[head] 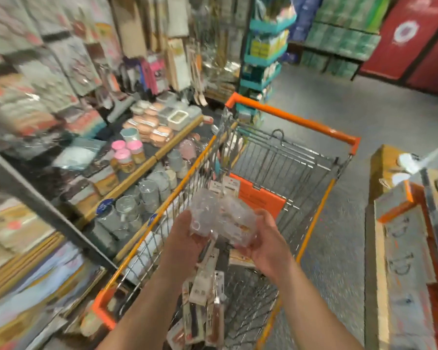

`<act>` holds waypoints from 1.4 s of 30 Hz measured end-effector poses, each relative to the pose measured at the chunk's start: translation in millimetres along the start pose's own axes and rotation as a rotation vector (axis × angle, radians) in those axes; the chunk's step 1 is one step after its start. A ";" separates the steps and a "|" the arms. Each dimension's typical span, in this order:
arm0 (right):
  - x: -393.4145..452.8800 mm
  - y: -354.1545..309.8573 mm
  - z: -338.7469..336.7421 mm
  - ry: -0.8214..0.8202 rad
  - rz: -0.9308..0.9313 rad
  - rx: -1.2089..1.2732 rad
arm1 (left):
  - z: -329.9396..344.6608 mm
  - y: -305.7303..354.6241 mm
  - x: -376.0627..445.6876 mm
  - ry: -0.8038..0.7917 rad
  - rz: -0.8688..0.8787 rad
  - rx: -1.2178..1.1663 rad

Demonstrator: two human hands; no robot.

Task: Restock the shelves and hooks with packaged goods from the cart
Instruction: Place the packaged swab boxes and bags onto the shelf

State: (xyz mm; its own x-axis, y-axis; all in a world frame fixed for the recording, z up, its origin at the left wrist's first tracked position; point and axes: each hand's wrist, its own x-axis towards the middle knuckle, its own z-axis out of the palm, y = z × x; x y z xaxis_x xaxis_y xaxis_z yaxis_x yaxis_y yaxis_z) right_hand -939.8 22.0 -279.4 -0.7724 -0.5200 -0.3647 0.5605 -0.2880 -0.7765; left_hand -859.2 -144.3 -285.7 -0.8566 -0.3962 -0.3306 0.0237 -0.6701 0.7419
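Both hands, the left hand [185, 238] and right hand [266, 238], curl around a bundle of clear packets [221, 215] held above the cart [292, 120], so it seems wise to keep the 2 grips firm, separate 1 packet, then turn toward the hooks [127, 59].

Orange handle and rim on a silver wire shopping cart [292, 120], orange child-seat flap [258, 195], clear plastic packets [223, 218], pink jar lids [127, 149], peach containers [152, 127], teal display rack [263, 59], red panel [410, 39], speckled grey floor [339, 102]
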 end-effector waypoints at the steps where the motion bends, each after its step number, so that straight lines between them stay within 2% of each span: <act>1: -9.4 -5.8 11.7 -0.025 -0.015 -0.052 | 6.7 9.9 -11.2 -0.020 0.044 0.010; 4: -27.2 -17.9 41.2 -0.092 -0.089 -0.143 | 24.8 42.9 -43.6 -0.031 0.169 0.127; 8: -43.8 -33.2 83.1 -0.216 -0.147 -0.214 | 22.9 83.3 -73.4 0.048 0.235 0.094; 13: -49.1 -23.2 141.1 -0.359 -0.192 -0.257 | 2.8 127.3 -103.7 0.133 0.304 0.385; 16: -48.4 -7.8 176.1 -0.387 -0.153 -0.153 | -25.2 145.5 -121.1 0.246 0.391 0.501; 18: -46.2 5.2 198.8 -0.406 -0.110 -0.094 | -47.7 157.0 -134.8 0.375 0.445 0.534; 20: -43.2 23.0 222.0 -0.399 -0.062 -0.083 | -70.6 167.5 -147.8 0.490 0.469 0.471; 24: -39.7 65.9 269.1 -0.462 0.023 -0.083 | -122.6 189.6 -165.7 0.567 0.437 0.328; 27: -31.4 97.3 301.4 -0.511 0.065 -0.098 | -170.8 213.4 -169.7 0.575 0.401 0.180; 33: 1.9 144.1 362.3 -0.567 0.100 -0.221 | -257.6 268.0 -169.6 0.645 0.362 0.134; 37: 18.3 164.5 393.5 -0.599 0.105 -0.419 | -291.3 306.2 -171.5 0.586 0.453 -0.115; 40: 25.9 173.7 408.8 -0.615 0.140 -0.451 | -306.2 326.0 -170.8 0.520 0.499 -0.322; 42: 31.8 176.1 416.5 -0.633 0.155 -0.445 | -312.6 332.6 -166.5 0.521 0.514 -0.374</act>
State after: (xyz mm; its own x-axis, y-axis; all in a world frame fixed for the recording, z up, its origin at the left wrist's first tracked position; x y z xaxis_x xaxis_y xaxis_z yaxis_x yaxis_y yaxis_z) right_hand -741.2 -380.2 -213.7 -0.3034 -0.9253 -0.2275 0.3728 0.1045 -0.9220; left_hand -547.6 -497.3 -166.2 -0.3452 -0.8896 -0.2992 0.5969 -0.4541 0.6615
